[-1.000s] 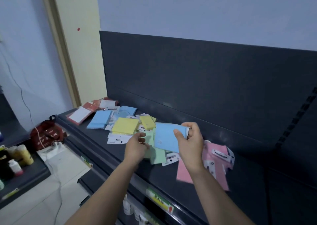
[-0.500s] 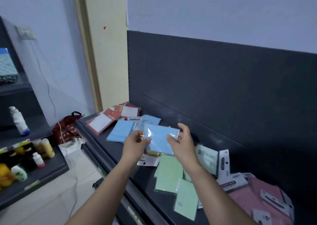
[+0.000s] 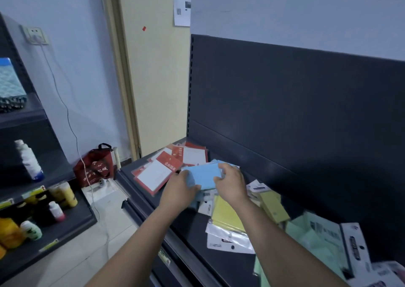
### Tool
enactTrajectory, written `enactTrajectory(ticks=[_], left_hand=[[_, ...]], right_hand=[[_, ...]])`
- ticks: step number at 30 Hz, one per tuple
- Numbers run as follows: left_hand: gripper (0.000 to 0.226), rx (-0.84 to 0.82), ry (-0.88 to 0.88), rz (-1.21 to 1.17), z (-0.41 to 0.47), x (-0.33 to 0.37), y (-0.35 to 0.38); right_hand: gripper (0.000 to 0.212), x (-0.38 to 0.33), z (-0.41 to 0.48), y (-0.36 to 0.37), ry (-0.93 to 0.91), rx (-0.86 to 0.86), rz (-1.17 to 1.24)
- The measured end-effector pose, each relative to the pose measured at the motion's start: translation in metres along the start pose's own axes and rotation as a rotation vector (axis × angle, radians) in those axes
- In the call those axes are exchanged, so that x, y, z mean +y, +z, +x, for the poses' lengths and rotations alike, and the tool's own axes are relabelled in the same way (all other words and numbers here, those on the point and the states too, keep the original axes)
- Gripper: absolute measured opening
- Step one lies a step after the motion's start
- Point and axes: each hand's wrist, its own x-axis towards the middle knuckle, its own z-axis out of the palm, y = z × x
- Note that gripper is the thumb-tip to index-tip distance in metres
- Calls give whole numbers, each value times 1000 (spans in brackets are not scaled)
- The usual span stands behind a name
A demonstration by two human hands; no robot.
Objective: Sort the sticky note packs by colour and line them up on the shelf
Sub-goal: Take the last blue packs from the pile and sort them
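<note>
A blue sticky note pack (image 3: pixel 205 176) is held low over the dark shelf (image 3: pixel 228 262), above other blue packs near the shelf's left end. My left hand (image 3: pixel 179 189) grips its left edge and my right hand (image 3: pixel 231 182) grips its right edge. Yellow packs (image 3: pixel 228 215) lie just right of my hands, and pale green packs (image 3: pixel 315 238) lie further right. Pink packs are barely visible at the bottom right corner.
Red-and-white packs (image 3: pixel 162 169) lie at the shelf's left end. The dark back panel (image 3: pixel 295 116) rises behind. A red bag (image 3: pixel 95 166) stands on the floor to the left, beside a lower rack with bottles (image 3: pixel 63 196).
Both hands carried the blue pack left and down toward the blue pile by the red packs. The view swung left, so the green and pink packs slid right.
</note>
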Motion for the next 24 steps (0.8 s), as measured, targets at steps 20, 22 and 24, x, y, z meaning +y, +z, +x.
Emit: enactTrajectory(ticks=[20,22,24], left_hand=[[45,70,608,569,22,53,10],[43,67,698,576,14,71,21],[40,64,768,572,0,92,32]], right_hand=[[51,37,-35,-64,-71,273,-446],[52,50,-51,-85,-33,295,-514],[53,63,-71,-107,10,321,-567]])
